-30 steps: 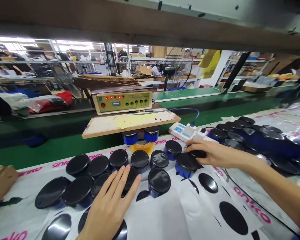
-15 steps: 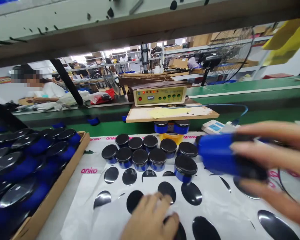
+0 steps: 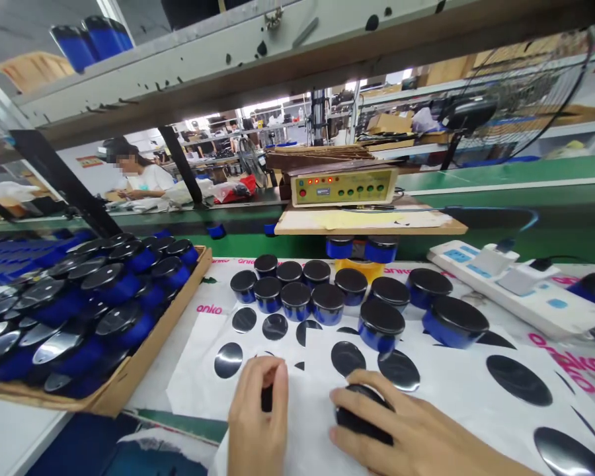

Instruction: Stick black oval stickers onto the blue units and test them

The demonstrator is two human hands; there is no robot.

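My left hand [image 3: 258, 416] is closed in a pinch over the white sheet [image 3: 307, 403]; whatever lies at its fingertips is too small to make out. Through the gap in its fingers a black patch shows. Beside it, my right hand [image 3: 394, 426] rests with fingers spread over a black round disc [image 3: 361, 418], which they partly cover. More glossy black discs [image 3: 348, 358] lie on the sheet. Behind the hands stand several blue containers with black tops, the closest being one container [image 3: 381, 327] and, to its right, a wide one [image 3: 455, 322].
On the left, a cardboard tray [image 3: 163, 337] holds many blue-and-black containers. A yellow control box [image 3: 344, 188] sits on a wooden shelf [image 3: 367, 223] at the back. At the right lies a white power strip [image 3: 525, 291] with plugs. A seated person [image 3: 149, 178] is far left.
My right hand has come down and left onto a black disc, no longer holding the blue container. A blue container now stands at the right. My left hand has shifted slightly left and pinched.
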